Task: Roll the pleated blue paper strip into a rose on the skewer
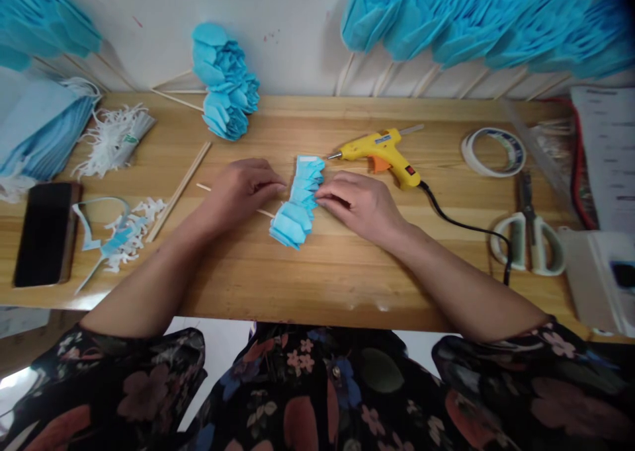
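A pleated blue strip (pixel 305 180) lies on the table in the middle, its lower end bunched into a blue flower head on a thin wooden stick (pixel 266 212). My left hand (pixel 244 193) is at the strip's left, over the stick, which passes beneath the fingers; thumb and forefinger are pressed together near the strip's left edge, and whatever they hold is too small to make out. On the other side my right hand (pixel 360 203) pinches the strip's ruffled right edge. Just beyond the strip's top right, a yellow glue gun (pixel 381 151) lies with its nozzle pointing left.
Blue flowers (pixel 225 81) lie at the back, more (pixel 461 24) stand along the wall. Loose sticks (pixel 179 192), white scraps (pixel 129 229) and a phone (pixel 45 234) are at left. Tape (pixel 493 152) and scissors (pixel 528 236) lie right, beside the gun's black cord (pixel 461 224).
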A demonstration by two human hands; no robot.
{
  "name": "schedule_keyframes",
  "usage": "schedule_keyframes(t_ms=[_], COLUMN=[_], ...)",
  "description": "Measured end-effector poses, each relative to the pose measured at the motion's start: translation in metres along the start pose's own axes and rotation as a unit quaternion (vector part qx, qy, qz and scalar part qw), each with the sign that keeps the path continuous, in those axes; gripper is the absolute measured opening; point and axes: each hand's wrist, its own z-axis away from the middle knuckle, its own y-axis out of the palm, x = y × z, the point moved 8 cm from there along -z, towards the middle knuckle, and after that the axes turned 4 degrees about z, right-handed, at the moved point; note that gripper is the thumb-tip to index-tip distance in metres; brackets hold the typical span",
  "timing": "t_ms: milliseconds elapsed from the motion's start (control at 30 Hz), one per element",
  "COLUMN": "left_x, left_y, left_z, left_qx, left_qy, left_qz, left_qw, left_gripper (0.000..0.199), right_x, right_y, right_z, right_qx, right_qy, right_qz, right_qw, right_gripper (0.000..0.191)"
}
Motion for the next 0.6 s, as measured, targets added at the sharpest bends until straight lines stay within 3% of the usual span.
schedule_keyframes(t_ms=[600], left_x=[-0.0007], left_y=[0.0068], left_z=[-0.0030], left_qx=[0.001], left_qy=[0.010], left_qz=[0.008], left_qw=[1.000], left_gripper=[0.036], right_x=[0.0076], right_y=[0.0082], right_z=[-0.0082], right_qx=[0.031], right_qy=[0.005], right_qz=[0.092], right_qw=[0.995], right_gripper=[0.023])
